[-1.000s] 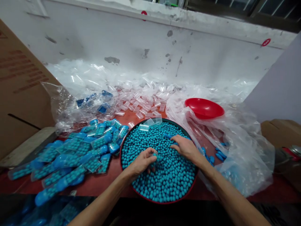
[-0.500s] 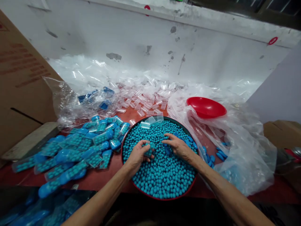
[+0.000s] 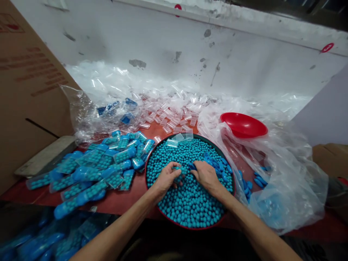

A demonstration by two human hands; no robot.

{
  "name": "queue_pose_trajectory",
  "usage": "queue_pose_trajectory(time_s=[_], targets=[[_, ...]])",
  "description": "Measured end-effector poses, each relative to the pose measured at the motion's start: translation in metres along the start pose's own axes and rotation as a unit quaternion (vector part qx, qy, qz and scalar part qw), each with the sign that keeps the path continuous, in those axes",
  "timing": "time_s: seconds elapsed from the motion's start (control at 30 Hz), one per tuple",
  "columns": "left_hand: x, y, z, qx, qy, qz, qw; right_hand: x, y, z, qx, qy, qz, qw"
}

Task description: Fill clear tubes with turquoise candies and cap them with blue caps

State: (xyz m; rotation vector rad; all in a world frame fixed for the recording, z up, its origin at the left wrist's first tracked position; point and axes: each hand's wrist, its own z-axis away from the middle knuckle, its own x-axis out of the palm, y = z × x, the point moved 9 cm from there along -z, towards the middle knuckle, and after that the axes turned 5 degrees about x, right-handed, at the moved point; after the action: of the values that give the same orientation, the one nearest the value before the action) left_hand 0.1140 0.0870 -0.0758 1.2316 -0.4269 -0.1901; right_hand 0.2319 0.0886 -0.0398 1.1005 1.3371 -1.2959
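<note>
A cardboard box [image 3: 32,108] (printed in red) stands at left, near a patchy white wall [image 3: 163,40].

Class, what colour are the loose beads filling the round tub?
The beads are turquoise blue; the head view shows them best.

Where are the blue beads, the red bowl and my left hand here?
Blue beads [image 3: 189,208]: head view, near part of the heap.
Red bowl [image 3: 244,125]: head view, bare inner surface.
Left hand [image 3: 166,177]: head view, back of the hand.
</note>
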Motion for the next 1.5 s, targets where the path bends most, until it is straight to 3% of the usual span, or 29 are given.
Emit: queue_pose_trajectory(time_s=[0.13, 0.37, 0.5, 0.63, 0.7, 0.83, 0.93, 1.03, 1.1, 1.17, 1.23, 1.33, 1.5], targets=[[0.005, 0.004, 0.002, 0.018, -0.017, -0.018, 1.000, -0.011, 0.000, 0.001, -0.034, 0.007, -0.163, 0.986], [0.005, 0.008, 0.003, 0.052, -0.020, -0.027, 0.998, -0.026, -0.043, 0.030, -0.179, -0.002, -0.273, 0.945], [0.007, 0.007, 0.002, 0.050, -0.020, -0.039, 0.998, -0.027, -0.032, 0.030, -0.127, 0.049, -0.356, 0.924], [0.000, 0.005, 0.000, 0.036, 0.023, -0.033, 0.999, -0.032, -0.011, 0.028, -0.075, 0.090, -0.332, 0.936], [-0.001, 0.004, -0.001, 0.028, 0.024, -0.033, 0.999, -0.032, -0.007, 0.032, -0.085, 0.053, -0.310, 0.945], [0.001, 0.001, -0.002, 0.018, 0.002, -0.021, 1.000, -0.019, -0.029, 0.066, -0.210, -0.112, -0.205, 0.949], [0.002, 0.002, -0.001, 0.026, -0.006, -0.023, 0.999, -0.004, -0.042, 0.090, -0.261, -0.166, -0.085, 0.947], [0.003, 0.002, 0.000, 0.032, -0.013, -0.032, 0.999, 0.002, -0.035, 0.083, -0.222, -0.151, -0.054, 0.962], [0.005, 0.001, 0.000, 0.030, -0.021, -0.034, 0.999, 0.001, -0.019, 0.065, -0.141, -0.124, -0.070, 0.980], [0.007, 0.001, 0.001, 0.031, -0.030, -0.039, 0.998, -0.004, -0.001, 0.046, -0.053, -0.074, -0.088, 0.992], [0.009, 0.002, 0.001, 0.037, -0.038, -0.050, 0.997, -0.011, 0.002, 0.034, -0.029, -0.022, -0.115, 0.993], [0.013, 0.006, 0.004, 0.047, -0.054, -0.065, 0.995, -0.016, -0.012, 0.028, -0.071, 0.000, -0.205, 0.976], [0.024, 0.012, 0.007, 0.067, -0.088, -0.060, 0.992, -0.007, -0.012, 0.027, -0.025, -0.082, -0.389, 0.917]])
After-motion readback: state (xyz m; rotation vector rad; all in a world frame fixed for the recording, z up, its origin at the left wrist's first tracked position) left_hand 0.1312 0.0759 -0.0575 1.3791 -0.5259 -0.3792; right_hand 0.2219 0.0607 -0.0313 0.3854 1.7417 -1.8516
